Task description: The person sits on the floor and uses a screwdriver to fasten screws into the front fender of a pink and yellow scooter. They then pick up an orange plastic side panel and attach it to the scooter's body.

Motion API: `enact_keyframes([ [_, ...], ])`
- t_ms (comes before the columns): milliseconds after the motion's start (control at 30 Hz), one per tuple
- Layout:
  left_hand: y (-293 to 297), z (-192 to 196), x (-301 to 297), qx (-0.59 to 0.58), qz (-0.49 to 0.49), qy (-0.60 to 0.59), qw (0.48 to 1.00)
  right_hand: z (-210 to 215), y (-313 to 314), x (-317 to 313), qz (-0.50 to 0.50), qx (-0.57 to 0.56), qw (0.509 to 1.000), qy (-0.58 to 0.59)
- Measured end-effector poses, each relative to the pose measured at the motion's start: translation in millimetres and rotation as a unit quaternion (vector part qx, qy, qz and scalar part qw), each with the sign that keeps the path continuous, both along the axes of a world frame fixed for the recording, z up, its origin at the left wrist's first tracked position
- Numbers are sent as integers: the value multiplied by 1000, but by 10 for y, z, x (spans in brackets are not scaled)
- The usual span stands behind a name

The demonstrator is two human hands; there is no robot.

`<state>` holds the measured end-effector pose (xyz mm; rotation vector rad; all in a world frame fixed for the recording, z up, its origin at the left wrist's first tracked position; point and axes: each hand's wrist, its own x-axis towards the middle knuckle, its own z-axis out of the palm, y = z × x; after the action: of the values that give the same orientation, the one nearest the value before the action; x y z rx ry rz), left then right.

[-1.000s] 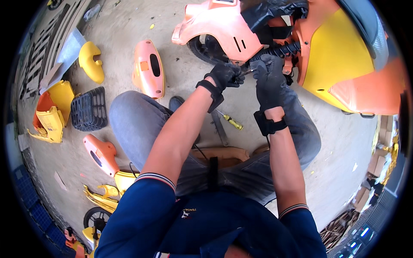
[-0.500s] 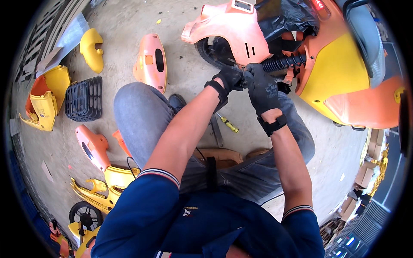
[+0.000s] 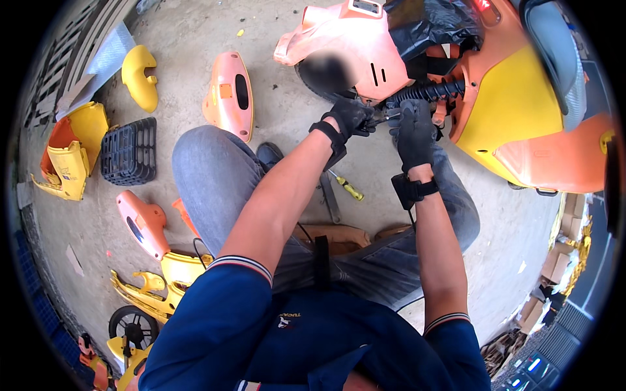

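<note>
At the upper centre of the frame, close work is being done just beneath the slotted orange panel (image 3: 391,58) of an orange and yellow scooter (image 3: 515,98), which is seen lying across the upper right. Both hands are gloved in black: a slim dark piece (image 3: 379,118) is gripped by the curled fingers of the left hand (image 3: 355,118) and is pointed toward the right hand (image 3: 415,130) — whether it is also pinched there cannot be told. The job appears to be only part-way along. The slotted panel and the yellow side panel are seen in place on the scooter, and the coil spring (image 3: 430,92) is left exposed. Other parts are found apart on the floor (image 3: 508,254): an orange cover (image 3: 223,107) at upper left of centre, a yellow fender (image 3: 139,78) at upper left, and a second orange cover (image 3: 145,225) at lower left. A yellow-handled screwdriver (image 3: 349,188) is left lying near centre, untouched. Whether anything is yet loosened or fastened at the fingertips cannot be judged — that spot is hidden by the gloves.
</note>
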<state>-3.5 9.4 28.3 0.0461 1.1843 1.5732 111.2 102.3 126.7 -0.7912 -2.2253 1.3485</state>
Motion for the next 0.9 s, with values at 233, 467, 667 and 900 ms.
enact_keyframes([
  [233,3,37,38,8,15,-12,1000,-84,7,133,-44,-31,998,30],
  [467,31,10,40,34,26,-4,999,-142,-21,79,-73,-139,983,93],
  [667,18,50,65,19,33,-44,998,-167,-21,128,-128,-215,963,105],
  [900,31,35,85,31,45,-6,999,-810,376,354,-239,-464,849,79],
])
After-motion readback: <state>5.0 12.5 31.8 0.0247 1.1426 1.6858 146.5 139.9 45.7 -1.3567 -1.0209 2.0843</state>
